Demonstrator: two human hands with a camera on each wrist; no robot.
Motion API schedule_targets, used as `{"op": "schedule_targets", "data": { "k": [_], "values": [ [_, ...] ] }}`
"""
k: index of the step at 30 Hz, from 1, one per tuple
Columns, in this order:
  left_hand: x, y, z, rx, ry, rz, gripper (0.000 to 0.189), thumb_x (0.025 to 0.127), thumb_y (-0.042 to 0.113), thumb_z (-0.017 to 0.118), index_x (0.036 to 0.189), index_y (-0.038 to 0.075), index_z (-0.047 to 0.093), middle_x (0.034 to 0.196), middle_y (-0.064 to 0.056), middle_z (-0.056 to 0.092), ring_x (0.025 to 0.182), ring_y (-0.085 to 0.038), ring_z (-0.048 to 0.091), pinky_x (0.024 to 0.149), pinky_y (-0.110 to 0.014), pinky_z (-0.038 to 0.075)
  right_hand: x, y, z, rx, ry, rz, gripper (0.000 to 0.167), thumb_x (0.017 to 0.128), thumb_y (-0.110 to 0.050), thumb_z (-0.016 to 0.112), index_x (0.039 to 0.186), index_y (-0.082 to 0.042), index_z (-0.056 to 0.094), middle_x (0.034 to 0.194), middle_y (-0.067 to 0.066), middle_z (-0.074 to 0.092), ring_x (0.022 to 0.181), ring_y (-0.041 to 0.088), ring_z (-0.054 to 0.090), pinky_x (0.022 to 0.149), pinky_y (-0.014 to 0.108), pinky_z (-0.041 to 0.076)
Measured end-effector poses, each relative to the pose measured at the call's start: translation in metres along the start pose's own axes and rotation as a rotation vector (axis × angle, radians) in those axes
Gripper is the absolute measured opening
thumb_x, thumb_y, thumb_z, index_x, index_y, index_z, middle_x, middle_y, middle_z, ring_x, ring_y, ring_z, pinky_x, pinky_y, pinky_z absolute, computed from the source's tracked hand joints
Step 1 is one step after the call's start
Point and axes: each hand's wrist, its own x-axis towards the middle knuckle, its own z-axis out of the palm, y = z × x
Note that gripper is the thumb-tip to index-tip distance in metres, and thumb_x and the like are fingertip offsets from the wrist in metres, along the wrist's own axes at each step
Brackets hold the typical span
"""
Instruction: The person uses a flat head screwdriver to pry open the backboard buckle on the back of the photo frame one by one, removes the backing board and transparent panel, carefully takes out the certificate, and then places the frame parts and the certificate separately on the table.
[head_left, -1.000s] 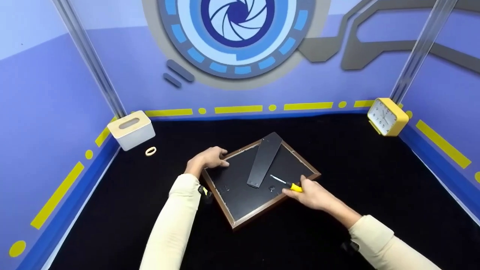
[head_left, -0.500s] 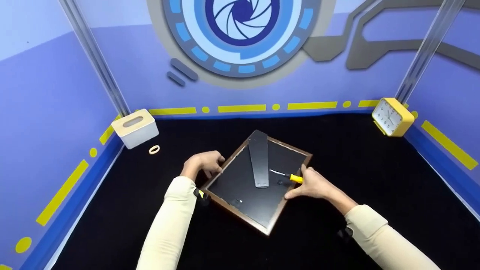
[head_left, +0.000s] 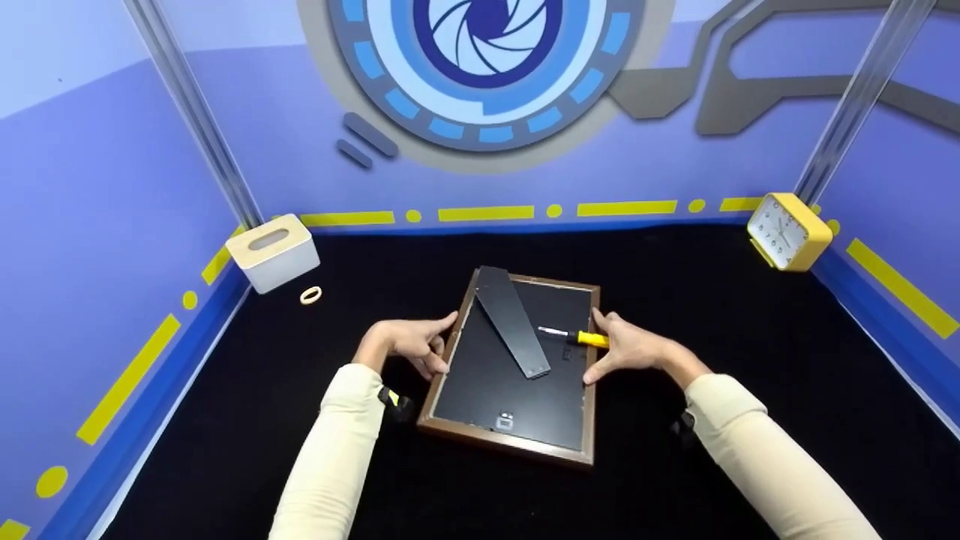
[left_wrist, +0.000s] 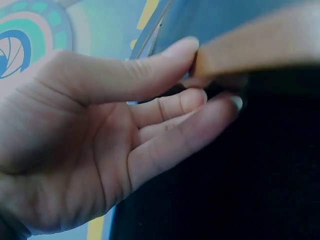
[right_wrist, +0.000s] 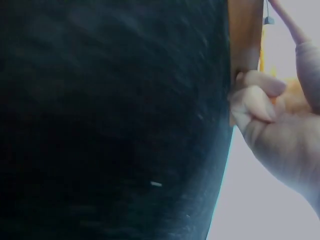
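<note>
- My L hand (head_left: 409, 341) is gripping the L edge of the brown-rimmed, black-backed rectangular frame (head_left: 491, 379), sitting btwn both hands.
- My R hand (head_left: 630, 345) is holding the yellow-handled metal screwdriver (head_left: 591, 339) & touching the frame's R edge.
- Flat black tapered stand (head_left: 514, 322) is slanting over its back, far L to near R.

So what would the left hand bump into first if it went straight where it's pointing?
The brown frame, right away: the left hand seems to touch its side, though depth is hard to judge.
</note>
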Motion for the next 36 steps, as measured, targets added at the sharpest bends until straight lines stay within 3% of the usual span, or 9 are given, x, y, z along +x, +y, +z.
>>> {"op": "schedule_targets", "data": {
  "k": [5, 12, 22, 25, 27, 29, 32, 34, 36],
  "values": [
    [0.003, -0.001, 0.012, -0.075, -0.031, 0.018, 0.126, 0.084, -0.01, 0.074, 0.155, 0.016, -0.026, 0.078, -0.013, 0.062, 0.069, -0.025, 0.07, 0.077, -0.044, 0.059, 0.008, 0.005, -0.016, 0.034, -0.104, 0.046, 0.138, 0.063, -0.042, 0.094, 0.158, 0.003, 0.005, 0.141, 0.029, 0.031, 0.126, 0.04, 0.038, 0.113, 0.056, 0.026],
    [0.004, 0.0, 0.022, 0.073, -0.012, 0.038, 0.132, 0.082, 0.003, 0.082, 0.153, 0.012, -0.029, 0.073, -0.011, 0.069, 0.062, -0.023, 0.068, 0.066, -0.038, 0.059, 0.019, 0.013, -0.027, -0.037, -0.179, -0.003, 0.135, 0.066, -0.04, 0.093, 0.158, 0.003, 0.004, 0.133, 0.024, 0.036, 0.119, 0.038, 0.041, 0.108, 0.054, 0.031],
    [0.009, -0.002, 0.021, 0.181, 0.014, 0.066, 0.134, 0.08, 0.01, 0.085, 0.154, 0.007, -0.026, 0.069, -0.007, 0.069, 0.062, -0.018, 0.066, 0.064, -0.031, 0.057, 0.018, 0.015, -0.028, -0.003, -0.181, 0.027, 0.136, 0.066, -0.041, 0.093, 0.16, -0.002, 0.004, 0.149, 0.031, 0.024, 0.132, 0.043, 0.033, 0.113, 0.058, 0.025],
    [0.01, -0.003, 0.021, 0.171, 0.014, 0.068, 0.133, 0.08, 0.009, 0.085, 0.154, 0.007, -0.026, 0.069, -0.008, 0.069, 0.062, -0.017, 0.066, 0.064, -0.031, 0.057, 0.016, 0.015, -0.027, 0.012, -0.187, 0.049, 0.137, 0.066, -0.041, 0.093, 0.16, -0.003, 0.002, 0.154, 0.032, 0.017, 0.138, 0.045, 0.027, 0.114, 0.059, 0.022],
    [0.011, -0.003, 0.021, 0.154, 0.013, 0.067, 0.132, 0.081, 0.007, 0.084, 0.154, 0.007, -0.026, 0.069, -0.008, 0.069, 0.062, -0.017, 0.066, 0.065, -0.031, 0.057, 0.014, 0.015, -0.026, 0.014, -0.188, 0.059, 0.137, 0.066, -0.04, 0.093, 0.16, -0.003, 0.001, 0.154, 0.032, 0.017, 0.132, 0.044, 0.036, 0.111, 0.057, 0.027],
    [0.012, -0.002, 0.02, 0.137, 0.016, 0.071, 0.132, 0.081, 0.005, 0.084, 0.154, 0.006, -0.026, 0.07, -0.008, 0.07, 0.061, -0.017, 0.066, 0.066, -0.031, 0.057, 0.012, 0.014, -0.026, 0.006, -0.189, 0.058, 0.136, 0.066, -0.04, 0.093, 0.16, -0.001, 0.001, 0.154, 0.033, 0.016, 0.134, 0.046, 0.033, 0.112, 0.058, 0.026],
    [0.014, -0.002, 0.02, 0.091, 0.029, 0.069, 0.131, 0.082, 0.004, 0.083, 0.152, 0.003, -0.029, 0.071, -0.01, 0.071, 0.06, -0.017, 0.067, 0.066, -0.032, 0.058, 0.009, 0.013, -0.026, -0.024, -0.184, 0.035, 0.136, 0.067, -0.039, 0.093, 0.159, 0.002, 0.002, 0.148, 0.031, 0.025, 0.122, 0.042, 0.043, 0.108, 0.055, 0.032],
    [0.014, -0.003, 0.021, 0.062, 0.048, 0.065, 0.13, 0.082, 0.004, 0.082, 0.15, 0.0, -0.029, 0.071, -0.01, 0.071, 0.06, -0.018, 0.067, 0.065, -0.032, 0.059, 0.009, 0.013, -0.026, -0.038, -0.182, 0.027, 0.136, 0.067, -0.04, 0.093, 0.158, 0.003, 0.002, 0.15, 0.033, 0.023, 0.129, 0.044, 0.036, 0.111, 0.058, 0.027],
    [0.015, -0.004, 0.021, 0.037, 0.064, 0.058, 0.13, 0.083, 0.005, 0.082, 0.149, -0.003, -0.029, 0.071, -0.011, 0.071, 0.06, -0.019, 0.067, 0.065, -0.033, 0.059, 0.009, 0.012, -0.026, -0.046, -0.179, 0.022, 0.137, 0.066, -0.041, 0.093, 0.158, 0.003, 0.002, 0.148, 0.032, 0.025, 0.125, 0.041, 0.039, 0.11, 0.056, 0.029]
  ]
}}
